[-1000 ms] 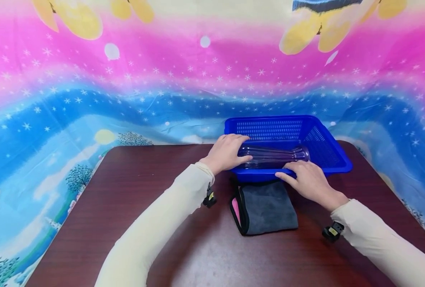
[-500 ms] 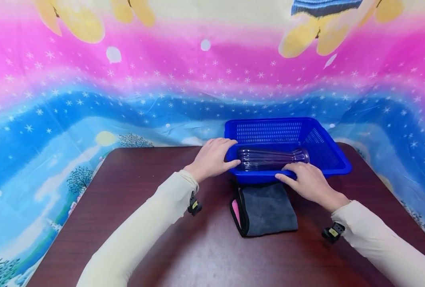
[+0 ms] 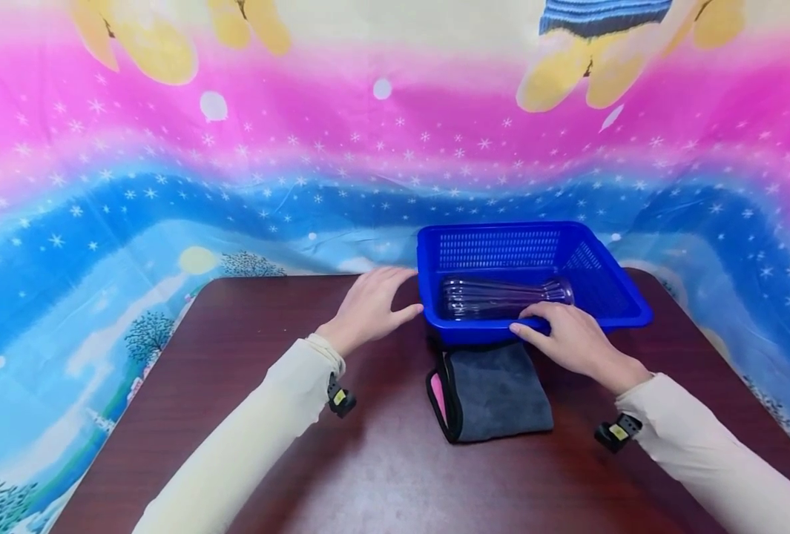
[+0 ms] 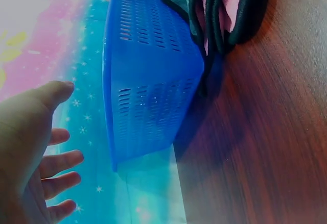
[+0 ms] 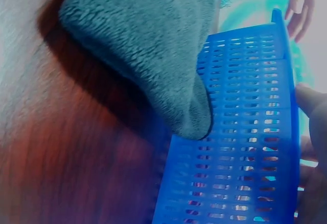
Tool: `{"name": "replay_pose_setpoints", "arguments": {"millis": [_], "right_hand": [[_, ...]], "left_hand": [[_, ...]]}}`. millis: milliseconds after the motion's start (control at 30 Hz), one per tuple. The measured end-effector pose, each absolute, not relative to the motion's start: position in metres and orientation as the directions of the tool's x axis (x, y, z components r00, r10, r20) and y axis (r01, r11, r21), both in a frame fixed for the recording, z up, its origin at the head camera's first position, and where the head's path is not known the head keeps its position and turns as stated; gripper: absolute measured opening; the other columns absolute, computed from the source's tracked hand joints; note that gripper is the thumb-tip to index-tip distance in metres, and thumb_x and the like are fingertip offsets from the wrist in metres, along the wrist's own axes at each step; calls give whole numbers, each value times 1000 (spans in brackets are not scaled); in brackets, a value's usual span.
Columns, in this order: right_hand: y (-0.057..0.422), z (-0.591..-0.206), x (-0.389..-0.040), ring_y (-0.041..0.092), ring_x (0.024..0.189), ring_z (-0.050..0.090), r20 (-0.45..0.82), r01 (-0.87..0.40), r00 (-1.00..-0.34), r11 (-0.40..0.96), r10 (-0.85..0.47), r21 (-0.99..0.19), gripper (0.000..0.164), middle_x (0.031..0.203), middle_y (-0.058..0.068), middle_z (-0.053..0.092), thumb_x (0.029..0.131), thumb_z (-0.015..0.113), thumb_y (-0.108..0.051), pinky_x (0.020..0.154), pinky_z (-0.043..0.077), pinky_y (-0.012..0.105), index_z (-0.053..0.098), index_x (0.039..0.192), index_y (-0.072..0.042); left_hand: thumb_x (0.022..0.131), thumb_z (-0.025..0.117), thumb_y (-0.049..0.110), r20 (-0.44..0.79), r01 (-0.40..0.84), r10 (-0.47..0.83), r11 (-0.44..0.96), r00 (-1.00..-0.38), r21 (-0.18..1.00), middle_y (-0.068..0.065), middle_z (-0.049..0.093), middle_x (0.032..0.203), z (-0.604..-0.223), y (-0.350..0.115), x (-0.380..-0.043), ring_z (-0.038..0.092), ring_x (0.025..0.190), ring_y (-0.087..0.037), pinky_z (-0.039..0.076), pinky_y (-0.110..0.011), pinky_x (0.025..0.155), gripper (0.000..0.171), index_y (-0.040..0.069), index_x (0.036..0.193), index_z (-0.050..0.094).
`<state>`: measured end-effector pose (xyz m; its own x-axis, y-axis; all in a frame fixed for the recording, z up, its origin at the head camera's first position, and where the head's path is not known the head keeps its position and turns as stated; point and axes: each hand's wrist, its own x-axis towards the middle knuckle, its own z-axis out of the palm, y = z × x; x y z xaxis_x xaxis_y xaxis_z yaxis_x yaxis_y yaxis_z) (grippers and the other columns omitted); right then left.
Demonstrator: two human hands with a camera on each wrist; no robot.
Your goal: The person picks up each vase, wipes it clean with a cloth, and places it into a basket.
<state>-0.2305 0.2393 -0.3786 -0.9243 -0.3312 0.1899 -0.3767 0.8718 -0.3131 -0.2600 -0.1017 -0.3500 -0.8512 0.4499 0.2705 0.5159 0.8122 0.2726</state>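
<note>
A clear fluted vase (image 3: 495, 297) lies on its side in the blue plastic basket (image 3: 611, 325), its narrow neck toward the right. My right hand (image 3: 571, 337) holds the basket's near rim, thumb outside and fingers reaching over the inside; the right wrist view shows the thumb (image 5: 309, 99) at that rim. Just off the basket's left end is my left hand (image 3: 371, 308), with nothing in it. Its fingers (image 4: 61, 163) are spread and relaxed in the left wrist view, apart from the basket wall.
A folded grey towel (image 3: 498, 389) with black edging and a pink inner side lies against the basket's near side. The dark wooden table (image 3: 268, 319) meets a colourful printed cloth (image 3: 341, 193) behind. Both forearms carry a wrist camera.
My left hand has drawn back leftward from over the vase and the basket's left rim to outside the basket. My right hand keeps its place on the near rim.
</note>
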Motion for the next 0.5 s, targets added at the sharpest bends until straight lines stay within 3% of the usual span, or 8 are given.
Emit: {"name": "replay_pose_setpoints", "arguments": {"millis": [500], "right_hand": [[213,-371,-232,39,127,58,258,-413,-906,830,-334,-375,46,131,16,68,99,62,-45,105,43,63,68,127,-9]], "left_hand": [[96,66,42,331,460,348,808,-877,368,-6,60,146,-351,-132,-243,51,140,-29,37,-53,118,57,14,144,55]]}}
